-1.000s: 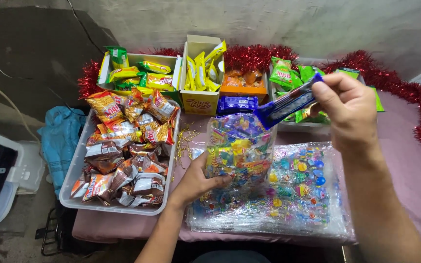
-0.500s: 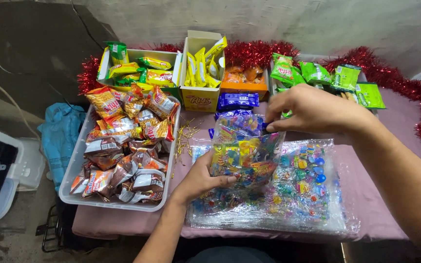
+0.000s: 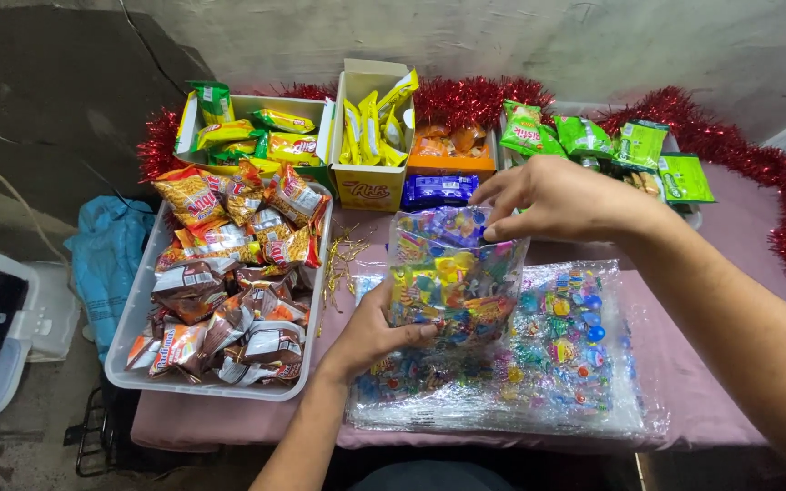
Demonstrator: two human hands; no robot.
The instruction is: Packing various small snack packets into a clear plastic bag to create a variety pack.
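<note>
Left of the bag (image 3: 452, 282) lies a blue cloth (image 3: 106, 255), then one white tray (image 3: 129, 336) heaped with red, orange and brown snack packs. They overlap too much for an exact count, but there are well over twenty. Between tray and bag is one loose heap of gold ties (image 3: 343, 255).

The left hand (image 3: 370, 332) grips the bag's lower left side, thumb across the front, and holds it upright. One second ago the right hand (image 3: 557, 195) was raised above the bag with a blue packet pinched in it. It has since come down, and its fingertips now sit closed at the bag's open mouth. The packet no longer shows in the hand, so it has probably gone in among the sweets. That looks like one more item added, with the bag still open.

Behind the bag stand two open cartons: a green one (image 3: 320, 136) to the left and a yellow one (image 3: 370, 186). One blue pack (image 3: 438, 191) and one orange box (image 3: 452, 165) are also there.

Under the bag and to its right lies one flat clear pack of sweets (image 3: 557, 364). Behind and to the right are about five green packs (image 3: 584, 136). One red tinsel (image 3: 470, 95) garland runs along the back.
</note>
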